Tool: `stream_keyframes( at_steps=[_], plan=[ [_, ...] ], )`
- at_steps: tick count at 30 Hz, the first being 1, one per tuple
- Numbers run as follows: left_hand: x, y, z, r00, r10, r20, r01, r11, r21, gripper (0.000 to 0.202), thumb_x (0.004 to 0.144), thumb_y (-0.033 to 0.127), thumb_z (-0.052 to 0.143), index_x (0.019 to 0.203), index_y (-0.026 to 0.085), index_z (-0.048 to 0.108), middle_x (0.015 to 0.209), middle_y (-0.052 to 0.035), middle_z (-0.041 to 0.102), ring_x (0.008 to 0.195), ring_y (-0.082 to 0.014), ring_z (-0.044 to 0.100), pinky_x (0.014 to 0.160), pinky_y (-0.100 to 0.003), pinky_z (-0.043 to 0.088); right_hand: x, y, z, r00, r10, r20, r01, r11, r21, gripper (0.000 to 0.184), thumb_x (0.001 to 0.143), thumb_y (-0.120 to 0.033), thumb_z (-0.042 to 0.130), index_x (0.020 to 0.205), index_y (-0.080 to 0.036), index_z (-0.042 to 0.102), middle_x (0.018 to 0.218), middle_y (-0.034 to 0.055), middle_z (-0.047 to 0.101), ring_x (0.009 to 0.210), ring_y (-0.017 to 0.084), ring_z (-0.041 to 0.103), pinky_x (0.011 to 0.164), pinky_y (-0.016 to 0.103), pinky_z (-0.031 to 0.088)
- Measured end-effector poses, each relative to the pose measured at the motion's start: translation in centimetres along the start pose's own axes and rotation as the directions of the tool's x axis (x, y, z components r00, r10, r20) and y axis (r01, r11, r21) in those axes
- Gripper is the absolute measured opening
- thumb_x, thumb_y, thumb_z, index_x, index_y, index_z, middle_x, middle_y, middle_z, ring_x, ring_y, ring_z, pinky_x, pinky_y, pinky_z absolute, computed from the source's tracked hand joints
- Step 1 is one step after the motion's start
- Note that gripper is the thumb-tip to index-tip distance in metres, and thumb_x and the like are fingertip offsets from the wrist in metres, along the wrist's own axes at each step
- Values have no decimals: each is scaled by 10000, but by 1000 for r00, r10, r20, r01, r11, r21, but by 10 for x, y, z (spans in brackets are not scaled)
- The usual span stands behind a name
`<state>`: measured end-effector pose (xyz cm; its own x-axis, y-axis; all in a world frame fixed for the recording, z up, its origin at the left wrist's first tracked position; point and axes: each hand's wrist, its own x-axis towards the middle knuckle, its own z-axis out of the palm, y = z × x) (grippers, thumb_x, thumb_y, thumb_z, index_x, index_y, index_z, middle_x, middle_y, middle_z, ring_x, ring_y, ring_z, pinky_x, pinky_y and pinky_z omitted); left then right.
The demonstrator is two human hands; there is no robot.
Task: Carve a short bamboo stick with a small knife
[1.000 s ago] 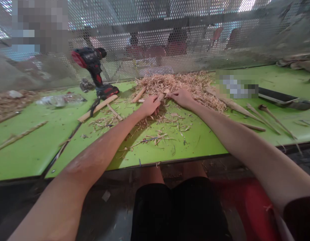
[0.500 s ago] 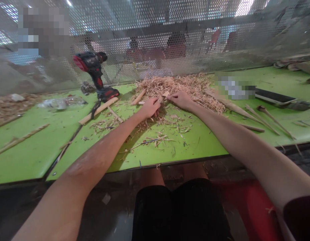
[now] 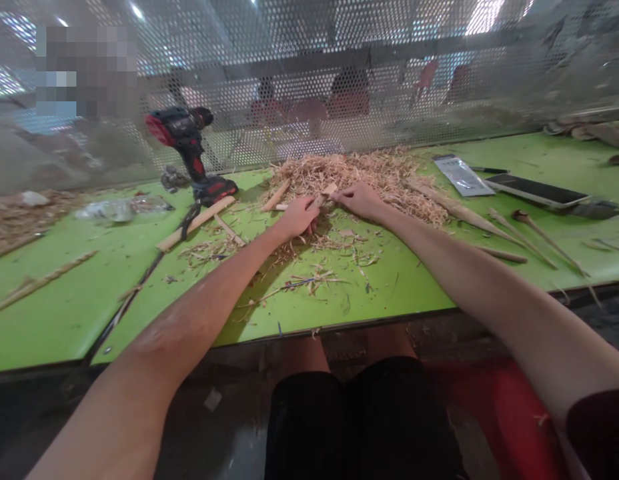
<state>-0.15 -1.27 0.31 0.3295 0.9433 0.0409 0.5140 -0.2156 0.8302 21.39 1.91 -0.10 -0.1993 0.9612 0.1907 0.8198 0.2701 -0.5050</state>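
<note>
Both my arms reach out over a green table (image 3: pixel 379 287). My left hand (image 3: pixel 299 215) is closed around a short wooden stick (image 3: pixel 323 195) at the near edge of a heap of wood shavings (image 3: pixel 359 175). My right hand (image 3: pixel 359 198) is pinched on the other end of the same stick, fingers pressed together. Whether the right hand also holds a small blade is too small to tell. Loose shavings lie on the table under and in front of both hands.
A red and black cordless drill (image 3: pixel 189 153) stands at the back left, wooden sticks (image 3: pixel 195 223) beside it. Carved wooden pieces (image 3: pixel 519 230), a phone (image 3: pixel 537 190) and a small packet (image 3: pixel 462 175) lie to the right. A perforated metal screen (image 3: pixel 314 73) backs the table.
The hands have hardly moved; the view has shifted slightly downward.
</note>
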Motion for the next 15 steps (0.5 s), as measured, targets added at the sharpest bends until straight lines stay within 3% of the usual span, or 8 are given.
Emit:
stream_keyframes(
  at_steps=[5, 15],
  plan=[
    [0, 1, -1, 1000, -10, 5, 10, 1000, 0, 209, 1051, 154, 585, 848, 196, 553, 517, 71, 559, 395, -88, 510, 461, -209, 364, -1, -6, -1, 997, 53, -62, -57, 996, -64, 535, 1071, -578, 553, 1013, -155, 876, 754, 50, 683, 688, 167, 533, 658, 289, 342],
    [1, -3, 0, 1000, -4, 5, 4, 1000, 2, 171, 1025, 103, 577, 880, 194, 567, 524, 73, 564, 400, -99, 517, 468, -218, 362, -1, -3, 0, 999, -13, -38, 12, 999, -33, 564, 1066, -604, 541, 882, -147, 817, 696, 27, 625, 675, 159, 505, 658, 286, 318]
  ],
)
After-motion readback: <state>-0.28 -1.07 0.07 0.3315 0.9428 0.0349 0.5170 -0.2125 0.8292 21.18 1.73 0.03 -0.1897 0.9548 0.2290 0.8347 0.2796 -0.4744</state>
